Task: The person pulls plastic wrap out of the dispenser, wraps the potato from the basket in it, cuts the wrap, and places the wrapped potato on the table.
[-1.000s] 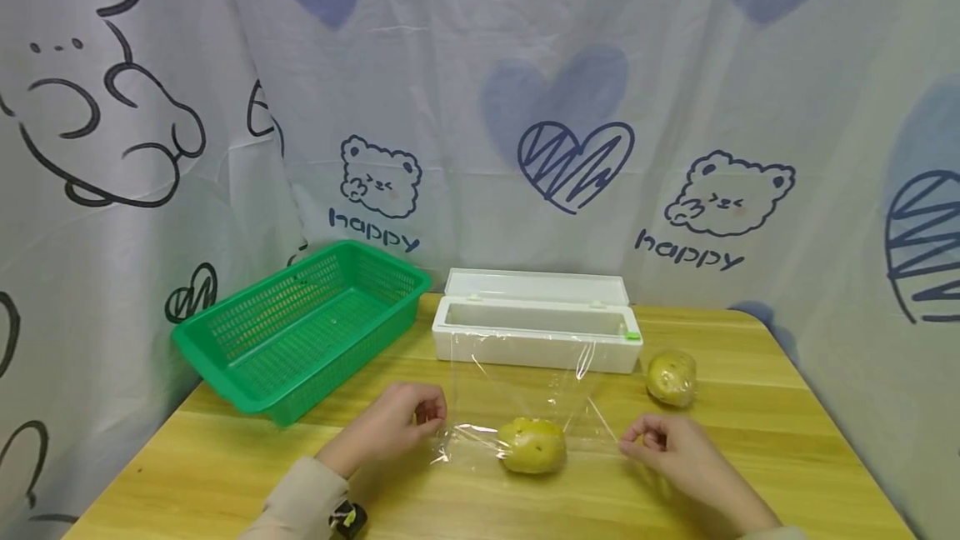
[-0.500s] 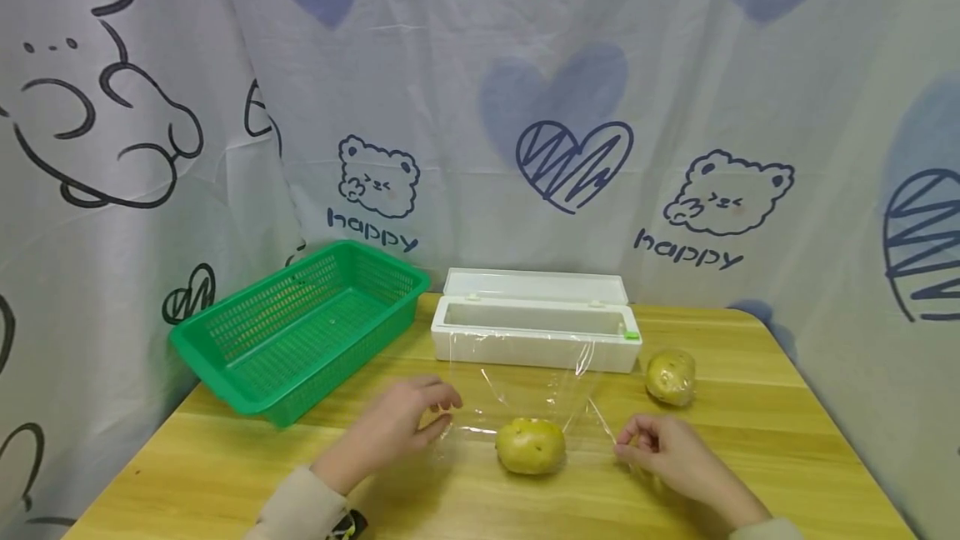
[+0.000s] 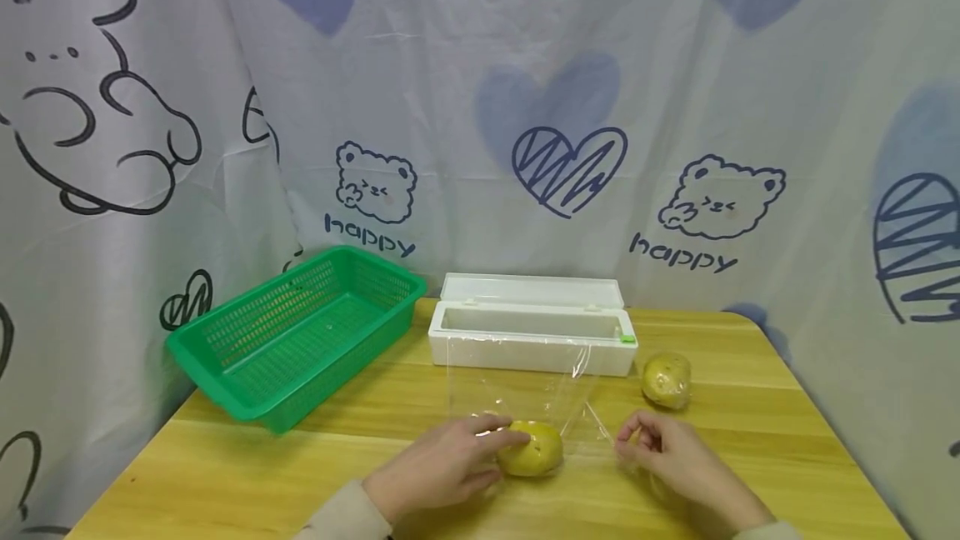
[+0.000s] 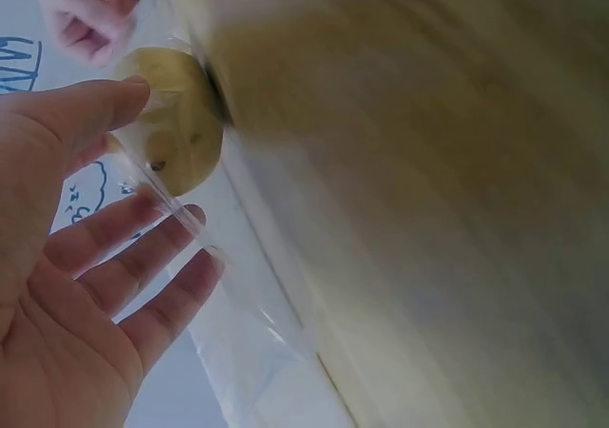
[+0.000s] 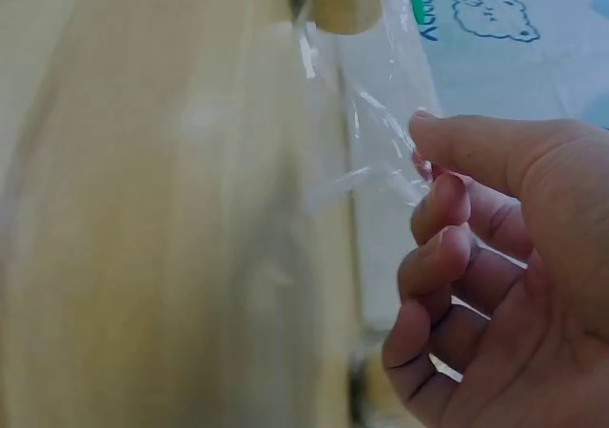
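Observation:
A yellow potato rests on the table, with a sheet of clear cling film running over it from the white box. My left hand reaches to the potato's left side, its index finger at the top of the potato. In the left wrist view the thumb and fingers are spread apart, and the film lies across several fingertips. To the right of the potato, my right hand pinches the film's corner between thumb and index finger, the other fingers curled. The right wrist view shows the film stretching from that pinch.
The long white cling film box stands at the back with its lid raised. A second potato, wrapped in film, lies at the right. An empty green basket stands at the back left, before a printed curtain.
My left hand has let go of the film's left corner and moved right to the potato, its fingers spreading. The right hand stays nearly still, pinching its corner.

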`<move>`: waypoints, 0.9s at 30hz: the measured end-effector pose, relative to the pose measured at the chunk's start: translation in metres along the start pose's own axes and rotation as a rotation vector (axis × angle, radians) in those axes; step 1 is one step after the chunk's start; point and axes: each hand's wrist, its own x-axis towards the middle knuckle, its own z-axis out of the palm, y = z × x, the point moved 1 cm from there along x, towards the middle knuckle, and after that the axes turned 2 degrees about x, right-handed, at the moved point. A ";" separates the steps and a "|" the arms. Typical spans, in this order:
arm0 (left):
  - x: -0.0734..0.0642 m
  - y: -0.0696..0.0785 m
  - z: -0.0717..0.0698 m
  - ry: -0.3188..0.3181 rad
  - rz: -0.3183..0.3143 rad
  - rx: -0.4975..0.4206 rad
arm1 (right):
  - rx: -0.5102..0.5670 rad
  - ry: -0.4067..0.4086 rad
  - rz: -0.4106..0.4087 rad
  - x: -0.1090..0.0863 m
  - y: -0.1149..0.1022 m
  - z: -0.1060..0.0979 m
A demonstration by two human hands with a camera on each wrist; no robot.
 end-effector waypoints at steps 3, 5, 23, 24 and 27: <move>0.000 -0.002 0.001 -0.012 -0.013 -0.036 | -0.048 0.068 -0.048 0.000 -0.015 -0.001; 0.001 -0.003 0.003 -0.020 -0.023 -0.061 | -0.084 0.103 -0.095 0.001 -0.027 -0.001; 0.006 -0.009 0.005 0.002 -0.020 -0.191 | -0.367 -0.016 -0.489 0.008 -0.056 0.045; 0.006 -0.010 0.005 0.000 -0.020 -0.203 | -0.384 -0.026 -0.478 0.010 -0.055 0.050; 0.008 -0.013 0.007 -0.016 -0.047 -0.229 | -0.411 -0.039 -0.424 0.016 -0.053 0.059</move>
